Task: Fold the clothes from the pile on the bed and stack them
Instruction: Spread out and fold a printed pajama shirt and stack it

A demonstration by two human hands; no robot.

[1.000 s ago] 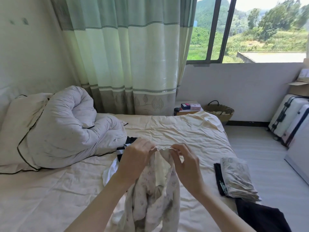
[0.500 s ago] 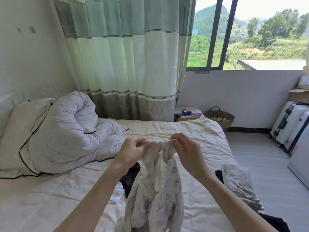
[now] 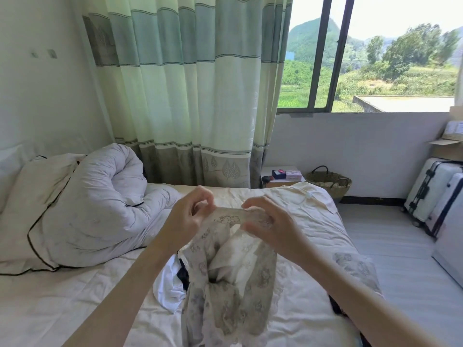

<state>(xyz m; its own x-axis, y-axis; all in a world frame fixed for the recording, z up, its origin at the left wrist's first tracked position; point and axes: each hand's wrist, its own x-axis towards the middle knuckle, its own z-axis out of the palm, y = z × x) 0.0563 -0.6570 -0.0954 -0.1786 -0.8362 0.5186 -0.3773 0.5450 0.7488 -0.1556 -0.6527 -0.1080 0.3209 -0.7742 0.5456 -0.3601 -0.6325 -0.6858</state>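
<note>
You had the pale, thin printed garment (image 3: 233,284) up in the air over the cream-sheeted bed (image 3: 62,296), left hand (image 3: 186,216) and right hand (image 3: 271,226) each pinching its top edge, stretched taut between them, with the rest hanging bunched and twisted below. The remaining pile, a white piece (image 3: 167,286) with something dark under it, lay on the bed behind the hanging cloth; a folded printed piece (image 3: 355,269) sat by the bed's right edge on dark clothes. Risks: the fabric looked flimsy and the pinch was shallow, so one corner could have slipped out. The twisted lower part could have folded crooked if laid down as it was. The hanging tail could also have dragged the pile.
</note>
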